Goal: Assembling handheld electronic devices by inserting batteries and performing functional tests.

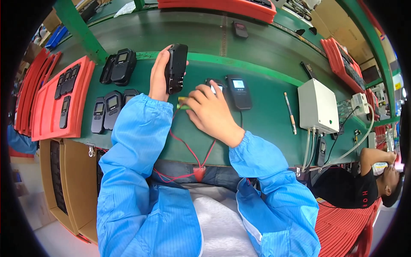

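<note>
My left hand (159,75) holds a black handheld device (176,67) upright above the green bench, its back turned toward me. My right hand (209,112) rests on the bench just right of it, fingers pinched on a small yellow-green connector (183,103) with thin red wires (188,150) running down to my lap. Just beyond my right hand lie two black devices with lit screens, one partly hidden by my fingers (215,85) and one in full view (239,91).
Several black devices (112,109) lie at the left, beside a red tray (64,100) holding more. A pen-like tool (290,113) and a white box (317,106) with cables sit at right. Another person (368,182) sits far right. Cardboard boxes stand below left.
</note>
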A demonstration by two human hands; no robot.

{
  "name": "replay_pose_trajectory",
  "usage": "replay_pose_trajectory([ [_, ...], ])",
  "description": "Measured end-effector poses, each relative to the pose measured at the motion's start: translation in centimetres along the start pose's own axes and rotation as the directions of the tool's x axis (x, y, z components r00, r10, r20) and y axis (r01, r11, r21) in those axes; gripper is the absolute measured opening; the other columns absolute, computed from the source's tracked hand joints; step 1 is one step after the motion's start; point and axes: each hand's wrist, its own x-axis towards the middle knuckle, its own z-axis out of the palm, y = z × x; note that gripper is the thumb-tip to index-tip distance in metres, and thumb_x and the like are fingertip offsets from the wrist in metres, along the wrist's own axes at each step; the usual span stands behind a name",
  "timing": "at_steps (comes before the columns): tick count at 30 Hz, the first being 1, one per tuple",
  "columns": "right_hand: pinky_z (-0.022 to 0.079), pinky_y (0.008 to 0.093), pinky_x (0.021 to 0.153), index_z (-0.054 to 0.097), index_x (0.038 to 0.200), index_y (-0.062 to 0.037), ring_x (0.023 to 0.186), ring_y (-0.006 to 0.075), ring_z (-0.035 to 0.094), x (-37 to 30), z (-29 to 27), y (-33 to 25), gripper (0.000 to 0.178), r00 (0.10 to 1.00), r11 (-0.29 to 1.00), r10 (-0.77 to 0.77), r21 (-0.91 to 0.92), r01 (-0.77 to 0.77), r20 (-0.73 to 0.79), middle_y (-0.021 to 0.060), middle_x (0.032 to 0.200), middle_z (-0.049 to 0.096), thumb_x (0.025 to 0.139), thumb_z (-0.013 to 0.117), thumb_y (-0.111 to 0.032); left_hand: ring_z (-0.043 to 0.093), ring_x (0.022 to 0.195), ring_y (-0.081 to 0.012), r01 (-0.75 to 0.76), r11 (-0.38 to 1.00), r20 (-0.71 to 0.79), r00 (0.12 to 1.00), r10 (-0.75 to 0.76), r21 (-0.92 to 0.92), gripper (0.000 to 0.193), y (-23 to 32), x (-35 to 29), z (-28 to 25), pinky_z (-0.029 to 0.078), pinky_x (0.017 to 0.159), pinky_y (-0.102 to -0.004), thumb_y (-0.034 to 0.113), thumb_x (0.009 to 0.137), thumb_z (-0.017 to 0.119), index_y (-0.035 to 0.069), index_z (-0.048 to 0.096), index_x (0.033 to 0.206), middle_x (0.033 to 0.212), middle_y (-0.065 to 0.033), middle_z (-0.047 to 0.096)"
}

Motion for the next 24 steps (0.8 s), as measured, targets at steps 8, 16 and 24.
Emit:
replay_pose_trajectory([
  [8,0.036,0.0464,0.106,0.065,0.109,-0.0089,0.105,0.0254,0.055,0.1,0.7,-2.2,0.031,0.999,0.992,-0.006,0.124,0.001,0.039,0.0058,0.099,0.060,0.079,0.071,-0.017,0.059,0.077,-0.0122,-0.089,0.971,-0.136,0.989,0.060,-0.221,0.054,0.0,0.1,0.2,0.052,0.066,-0.0265,0.050,0.101,0.037,0.006,0.050,0.131,0.112,-0.0132,0.064],
  [16,0.047,0.0378,0.080,0.065,0.115,-0.0063,0.086,0.0253,0.059,0.3,-1.7,-1.8,0.042,0.998,0.916,0.015,0.401,0.013,-0.068,0.0081,0.090,0.062,0.075,0.077,-0.011,0.059,0.080,-0.0119,-0.018,0.991,-0.051,0.999,0.011,-0.131,0.058,0.1,-0.7,0.7,0.052,0.065,-0.0256,0.052,0.102,0.032,0.007,0.048,0.134,0.113,-0.0128,0.064],
  [24,0.047,0.0299,0.084,0.065,0.117,-0.0022,0.099,0.0215,0.060,0.5,-2.0,0.4,0.036,0.871,0.789,0.419,0.578,-0.209,-0.257,0.0118,0.102,0.064,0.081,0.067,0.002,0.057,0.085,-0.0159,0.103,0.922,-0.033,0.992,-0.124,-0.374,0.053,-0.7,-3.2,3.1,0.051,0.073,-0.0314,0.052,0.101,0.039,0.009,0.050,0.130,0.105,-0.0081,0.061],
])
